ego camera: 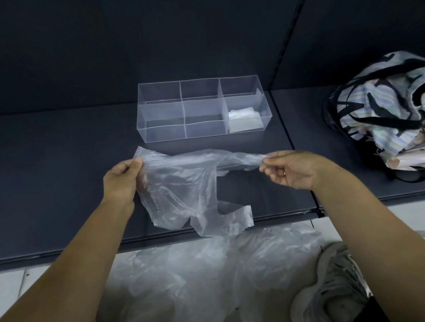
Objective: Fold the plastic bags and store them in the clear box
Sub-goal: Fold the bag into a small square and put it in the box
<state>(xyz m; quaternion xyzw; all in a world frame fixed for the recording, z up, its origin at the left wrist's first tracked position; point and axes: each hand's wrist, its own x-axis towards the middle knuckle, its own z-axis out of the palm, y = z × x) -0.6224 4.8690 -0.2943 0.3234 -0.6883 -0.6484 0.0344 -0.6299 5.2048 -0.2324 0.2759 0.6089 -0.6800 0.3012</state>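
Note:
I hold a clear plastic bag (pixel 183 187) stretched above the dark shelf. My left hand (pixel 121 180) pinches its left upper corner, and my right hand (pixel 290 168) pinches a twisted handle at its right end. The rest of the bag hangs down, and its lower edge reaches past the shelf's front edge. Behind it stands the clear box (pixel 201 109), divided into compartments. A folded white bag (pixel 245 120) lies in the right front compartment. The other compartments look empty.
A pile of loose clear plastic bags (pixel 213 272) lies on the floor below the dark shelf (pixel 57 158). A patterned tote bag (pixel 390 115) sits on the shelf at the right. A grey shoe (pixel 333 290) shows at the lower right.

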